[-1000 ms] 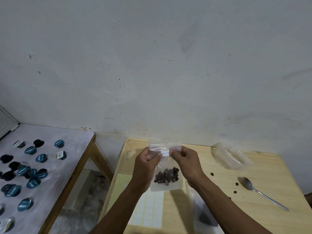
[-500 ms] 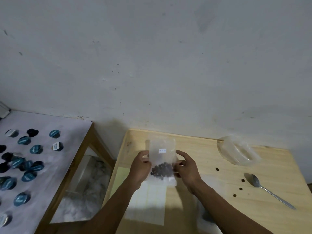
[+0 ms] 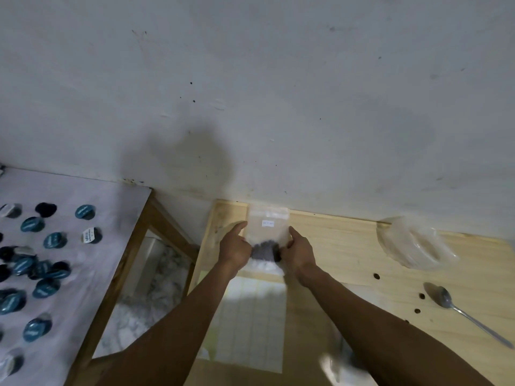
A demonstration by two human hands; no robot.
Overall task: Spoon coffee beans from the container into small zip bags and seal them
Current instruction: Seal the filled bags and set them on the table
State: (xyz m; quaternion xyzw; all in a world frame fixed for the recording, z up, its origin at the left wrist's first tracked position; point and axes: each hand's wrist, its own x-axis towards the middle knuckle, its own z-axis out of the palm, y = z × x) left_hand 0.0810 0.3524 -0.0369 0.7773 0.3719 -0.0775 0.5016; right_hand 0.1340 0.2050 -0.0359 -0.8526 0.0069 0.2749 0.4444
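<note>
Far left: cloth-covered side table (image 3: 117,218) with wooden frame, scattered round pods (image 3: 55,240), teal foil lids plus a few black and white ones; lid print too small to read
Centre, far edge of pale wooden table (image 3: 348,240) by the wall: small clear zip bag (image 3: 267,229) held upright, zip strip on top, tiny white label near the top, text unreadable; dark coffee beans (image 3: 264,250) heaped at the bottom, blurred
Left hand (image 3: 233,247) pinching bag's left edge, forefinger stretched up along the side, forearm reaching in from lower left
Right hand (image 3: 299,250) gripping bag's right edge, thumb up, fingers curled behind
Below the bag: flat white sticker sheet (image 3: 250,324) with grid
Right: crumpled clear plastic container (image 3: 412,243), a few loose beans (image 3: 376,276) on the wood, shiny metal spoon (image 3: 468,313) lying bowl-up, well apart from the bag
</note>
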